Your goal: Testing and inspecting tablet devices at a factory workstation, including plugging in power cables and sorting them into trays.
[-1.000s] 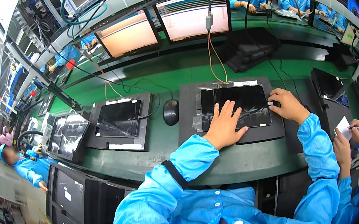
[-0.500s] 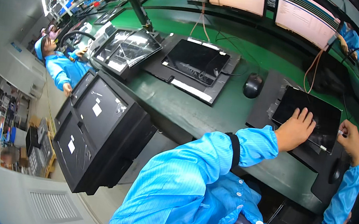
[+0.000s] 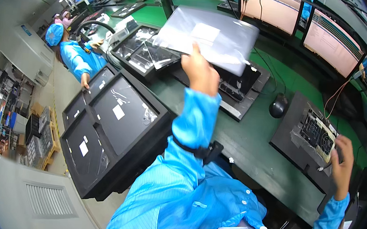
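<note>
Panel point(image 3: 223, 42), upper centre, is lifted, not yet set down — left hand point(image 3: 201, 74) pinches its edge; right hand point(image 3: 342, 167), loosely spread, hovers beside black fixture point(image 3: 289, 128).

Nothing readable. White label point(image 3: 205, 34) on the grey panel point(image 3: 236, 41): illegible. Stickers point(image 3: 118, 112) in the black trays point(image 3: 126, 153) and monitor point(image 3: 331, 45) text: too small.
</note>
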Action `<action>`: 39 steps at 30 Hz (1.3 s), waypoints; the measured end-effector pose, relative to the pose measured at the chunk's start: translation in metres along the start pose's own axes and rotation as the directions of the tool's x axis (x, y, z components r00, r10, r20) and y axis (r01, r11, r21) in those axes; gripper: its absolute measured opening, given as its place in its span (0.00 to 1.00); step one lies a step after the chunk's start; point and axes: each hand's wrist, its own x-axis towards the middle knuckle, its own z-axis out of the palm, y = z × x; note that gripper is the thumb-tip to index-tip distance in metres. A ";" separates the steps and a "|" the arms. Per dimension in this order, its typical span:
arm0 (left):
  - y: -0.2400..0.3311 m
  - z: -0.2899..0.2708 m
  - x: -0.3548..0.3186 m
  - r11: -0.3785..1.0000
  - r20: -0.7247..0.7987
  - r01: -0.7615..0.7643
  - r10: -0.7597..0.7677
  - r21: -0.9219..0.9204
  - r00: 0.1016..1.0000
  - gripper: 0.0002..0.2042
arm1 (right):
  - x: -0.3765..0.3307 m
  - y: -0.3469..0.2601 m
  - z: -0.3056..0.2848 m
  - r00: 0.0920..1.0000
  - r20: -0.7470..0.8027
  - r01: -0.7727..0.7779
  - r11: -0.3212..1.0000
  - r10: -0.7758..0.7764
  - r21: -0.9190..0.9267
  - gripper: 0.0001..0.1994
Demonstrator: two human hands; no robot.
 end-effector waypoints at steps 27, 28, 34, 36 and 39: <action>-0.034 -0.057 0.138 0.898 0.349 0.440 -0.406 -0.021 0.845 0.19 | -0.218 0.142 -0.020 0.718 -0.584 -0.675 0.584 0.378 -0.451 0.35; -0.042 -0.047 0.063 0.909 0.430 0.415 -0.391 0.041 0.814 0.17 | -0.216 0.142 -0.018 0.717 -0.591 -0.681 0.555 0.370 -0.479 0.35; -0.060 -0.059 -0.272 0.604 0.579 0.093 -0.789 0.791 0.204 0.17 | -0.210 0.152 -0.013 0.670 -0.606 -0.731 0.524 0.429 -0.437 0.30; -0.068 -0.068 -0.297 0.571 0.556 0.012 -0.804 0.821 0.213 0.14 | -0.212 0.155 -0.010 0.715 -0.618 -0.673 0.560 0.326 -0.483 0.28; -0.075 -0.086 -0.308 0.612 0.629 -0.148 -0.755 0.777 0.186 0.12 | -0.217 0.156 -0.006 0.746 -0.625 -0.617 0.593 0.231 -0.518 0.28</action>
